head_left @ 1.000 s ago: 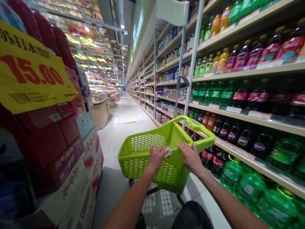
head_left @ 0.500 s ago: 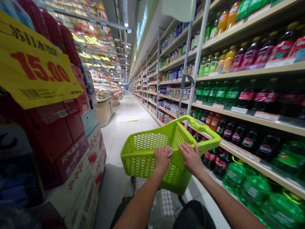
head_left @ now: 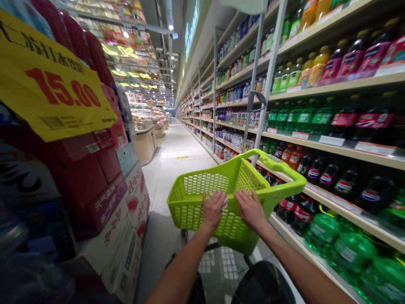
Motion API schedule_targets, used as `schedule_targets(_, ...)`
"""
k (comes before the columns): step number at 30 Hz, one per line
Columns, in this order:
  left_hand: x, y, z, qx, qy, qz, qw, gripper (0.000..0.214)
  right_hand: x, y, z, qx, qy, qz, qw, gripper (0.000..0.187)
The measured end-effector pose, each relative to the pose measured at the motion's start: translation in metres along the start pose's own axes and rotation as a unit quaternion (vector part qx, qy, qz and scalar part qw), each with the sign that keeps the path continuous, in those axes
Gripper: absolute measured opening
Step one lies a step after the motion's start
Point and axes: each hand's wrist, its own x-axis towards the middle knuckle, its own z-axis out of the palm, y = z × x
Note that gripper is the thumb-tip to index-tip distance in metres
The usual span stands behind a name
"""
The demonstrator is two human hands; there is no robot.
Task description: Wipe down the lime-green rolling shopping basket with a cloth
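Observation:
A lime-green plastic shopping basket [head_left: 193, 198] on wheels stands in the aisle in front of me, its handle [head_left: 286, 173] arching to the right. My left hand [head_left: 213, 209] rests on the basket's near rim, fingers curled over a small white cloth or paper [head_left: 225, 203]. My right hand [head_left: 251, 209] lies just beside it on the same rim, fingers bent over the edge. The inside of the basket shows nothing.
Long shelves of soda bottles [head_left: 332, 177] line the right side. Stacked red and white cartons [head_left: 104, 198] with a yellow 15.00 price sign [head_left: 53, 101] stand on the left. The tiled aisle [head_left: 177, 160] runs ahead toward display counters [head_left: 144, 143].
The view and the basket have shifted slightly forward and to the right along the aisle. Both hands stay on the basket's near rim.

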Motion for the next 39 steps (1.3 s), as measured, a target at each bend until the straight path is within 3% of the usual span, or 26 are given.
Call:
schedule_targets(2, -0.009, -0.022, -0.005, 0.020, 0.003, -0.007, 1.000, 0.036, -0.001, 0.003, 0.001, -0.002, 0.003, -0.007, 1.000, 0.047)
schedule_targets(5, -0.034, -0.080, -0.019, 0.075, 0.044, -0.093, 0.992, 0.036, -0.002, 0.004, 0.003, -0.003, 0.019, 0.010, 1.000, 0.046)
schedule_targets(7, -0.044, -0.100, -0.024, 0.093, 0.086, -0.128, 0.984, 0.034, -0.001, -0.001, 0.005, -0.004, 0.036, 0.040, 0.999, 0.043)
schedule_targets(9, -0.043, -0.090, -0.019, 0.087, 0.113, -0.109, 0.984, 0.032, 0.000, -0.007, 0.007, -0.007, 0.054, 0.069, 0.996, 0.041)
schedule_targets(14, -0.014, -0.018, 0.006, 0.031, 0.114, 0.039, 0.992, 0.031, -0.001, -0.008, 0.010, -0.017, 0.068, 0.041, 0.997, 0.043)
schedule_targets(15, -0.014, -0.017, 0.005, 0.032, 0.110, 0.052, 0.992, 0.032, -0.002, -0.006, 0.010, -0.019, 0.068, 0.032, 0.997, 0.044)
schedule_targets(17, -0.023, -0.036, -0.003, 0.046, 0.101, 0.045, 0.993, 0.033, -0.005, -0.003, 0.010, -0.019, 0.069, 0.028, 0.997, 0.045)
schedule_targets(20, -0.047, -0.087, -0.022, 0.089, 0.105, -0.076, 0.988, 0.034, -0.005, -0.004, 0.012, -0.013, 0.080, 0.042, 0.996, 0.044)
schedule_targets(22, -0.054, -0.101, -0.028, 0.098, 0.100, -0.143, 0.980, 0.035, -0.004, -0.008, 0.013, -0.011, 0.094, 0.054, 0.994, 0.042)
schedule_targets(24, -0.047, -0.086, -0.023, 0.080, 0.088, -0.137, 0.983, 0.034, -0.002, -0.012, 0.015, -0.011, 0.106, 0.058, 0.993, 0.042)
schedule_targets(27, -0.025, -0.034, -0.005, 0.031, 0.078, -0.038, 0.996, 0.033, -0.002, -0.011, 0.016, -0.014, 0.103, 0.036, 0.994, 0.045)
schedule_targets(29, -0.016, -0.012, 0.002, 0.019, 0.085, 0.002, 0.996, 0.033, -0.003, -0.008, 0.016, -0.016, 0.094, 0.019, 0.995, 0.047)
schedule_targets(32, -0.026, -0.028, -0.007, 0.034, 0.079, -0.003, 0.996, 0.035, -0.004, -0.005, 0.016, -0.016, 0.086, 0.018, 0.996, 0.048)
schedule_targets(36, -0.045, -0.072, -0.028, 0.072, 0.076, -0.128, 0.986, 0.039, -0.004, -0.010, 0.016, -0.008, 0.087, 0.044, 0.995, 0.046)
schedule_targets(39, -0.032, -0.050, -0.021, 0.048, 0.065, -0.132, 0.988, 0.038, -0.003, -0.014, 0.017, -0.013, 0.087, 0.051, 0.995, 0.045)
